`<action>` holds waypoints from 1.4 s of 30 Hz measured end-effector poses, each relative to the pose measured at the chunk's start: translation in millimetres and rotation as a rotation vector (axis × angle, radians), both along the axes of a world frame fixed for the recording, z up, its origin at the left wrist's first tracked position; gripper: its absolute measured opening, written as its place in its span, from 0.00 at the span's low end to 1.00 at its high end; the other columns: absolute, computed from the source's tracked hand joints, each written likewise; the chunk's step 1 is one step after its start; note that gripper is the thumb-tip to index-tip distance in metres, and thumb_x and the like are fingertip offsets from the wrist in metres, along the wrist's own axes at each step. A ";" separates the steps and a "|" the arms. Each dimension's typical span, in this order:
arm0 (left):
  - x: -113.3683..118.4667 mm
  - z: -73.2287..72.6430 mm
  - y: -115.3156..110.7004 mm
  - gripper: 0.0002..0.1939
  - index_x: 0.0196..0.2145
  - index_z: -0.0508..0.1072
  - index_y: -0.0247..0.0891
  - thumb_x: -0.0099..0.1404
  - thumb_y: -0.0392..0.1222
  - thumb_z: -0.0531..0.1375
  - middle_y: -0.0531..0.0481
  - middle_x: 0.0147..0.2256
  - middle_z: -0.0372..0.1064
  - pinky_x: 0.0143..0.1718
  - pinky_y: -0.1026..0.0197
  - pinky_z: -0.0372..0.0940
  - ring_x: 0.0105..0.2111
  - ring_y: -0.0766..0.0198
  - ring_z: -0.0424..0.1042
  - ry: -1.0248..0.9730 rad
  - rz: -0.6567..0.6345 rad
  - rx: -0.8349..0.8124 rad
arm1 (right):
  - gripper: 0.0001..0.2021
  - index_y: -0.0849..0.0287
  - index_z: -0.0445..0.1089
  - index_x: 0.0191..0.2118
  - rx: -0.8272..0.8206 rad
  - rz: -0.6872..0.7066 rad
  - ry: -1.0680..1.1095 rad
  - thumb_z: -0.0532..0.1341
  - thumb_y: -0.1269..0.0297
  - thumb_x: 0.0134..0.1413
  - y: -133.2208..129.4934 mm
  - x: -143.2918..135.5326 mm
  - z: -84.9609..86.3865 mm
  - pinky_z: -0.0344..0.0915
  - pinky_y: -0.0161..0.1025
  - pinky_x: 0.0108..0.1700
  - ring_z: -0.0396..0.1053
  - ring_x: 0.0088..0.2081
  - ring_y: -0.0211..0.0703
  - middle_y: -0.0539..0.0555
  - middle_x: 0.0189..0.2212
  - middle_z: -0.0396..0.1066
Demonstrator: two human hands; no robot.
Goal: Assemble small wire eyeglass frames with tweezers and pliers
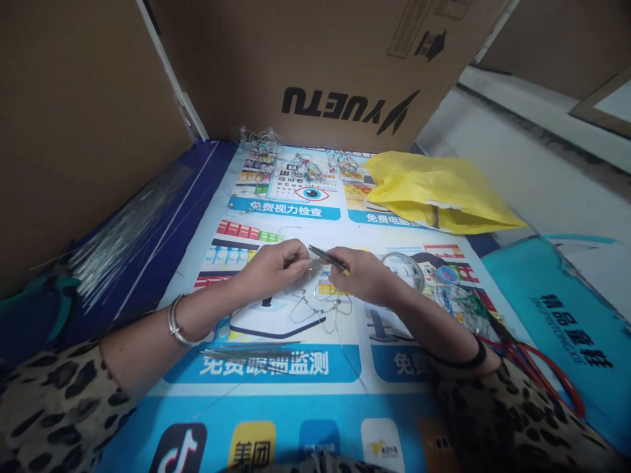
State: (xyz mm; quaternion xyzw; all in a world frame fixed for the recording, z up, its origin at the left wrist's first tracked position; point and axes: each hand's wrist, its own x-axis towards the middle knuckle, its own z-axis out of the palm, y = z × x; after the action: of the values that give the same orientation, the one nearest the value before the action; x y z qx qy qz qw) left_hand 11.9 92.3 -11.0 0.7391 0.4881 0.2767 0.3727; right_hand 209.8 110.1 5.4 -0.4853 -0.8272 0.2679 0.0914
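Observation:
My left hand [283, 264] is closed in a pinch near the middle of the view, with thin wire at its fingertips. My right hand [362, 274] is wrapped round a pair of small dark pliers [325, 257], whose tips point left toward the left fingertips. Below both hands, looped thin wire with small silvery beads [320, 310] hangs or lies over the printed sheet; where it joins the fingers is too small to tell. Several straight thin wires [254, 351] lie on the sheet nearer to me.
A yellow bag [438, 190] lies at the back right. Tangled wire pieces [310, 167] line the back. Red-handled scissors [547, 374] and a round clear dish [404, 270] are at right. A wire bundle [131, 230] and teal-handled tool [62, 305] lie left, beneath cardboard walls [236, 59].

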 end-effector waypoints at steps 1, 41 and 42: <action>0.1 -0.1 -0.3 0.07 0.28 0.65 0.36 0.60 0.41 0.53 0.56 0.21 0.63 0.22 0.68 0.52 0.20 0.72 0.58 -0.007 -0.004 -0.004 | 0.12 0.57 0.68 0.37 0.001 0.000 -0.002 0.53 0.69 0.45 -0.1 -0.3 0.3 0.56 0.33 0.30 0.64 0.30 0.37 0.49 0.28 0.70; -5.2 3.4 -3.1 0.07 0.30 0.73 0.37 0.61 0.36 0.54 0.49 0.34 0.67 0.40 0.63 0.59 0.37 0.64 0.65 0.105 -0.450 0.307 | 0.11 0.58 0.68 0.37 0.025 0.037 0.083 0.53 0.69 0.46 2.3 3.6 -7.3 0.58 0.33 0.33 0.65 0.30 0.36 0.49 0.29 0.70; -5.2 3.2 -2.8 0.08 0.30 0.73 0.37 0.62 0.36 0.54 0.49 0.34 0.67 0.40 0.63 0.59 0.37 0.64 0.65 0.112 -0.447 0.309 | 0.11 0.58 0.68 0.37 0.029 0.035 0.081 0.53 0.70 0.46 2.4 3.3 -7.6 0.58 0.33 0.33 0.65 0.30 0.36 0.49 0.29 0.70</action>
State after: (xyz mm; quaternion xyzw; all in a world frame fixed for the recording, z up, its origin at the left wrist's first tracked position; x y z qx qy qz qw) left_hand 6.7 89.5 -7.8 0.8908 0.2844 0.2175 0.2796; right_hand 213.1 112.5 -2.2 -0.4583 -0.8349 0.2770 0.1271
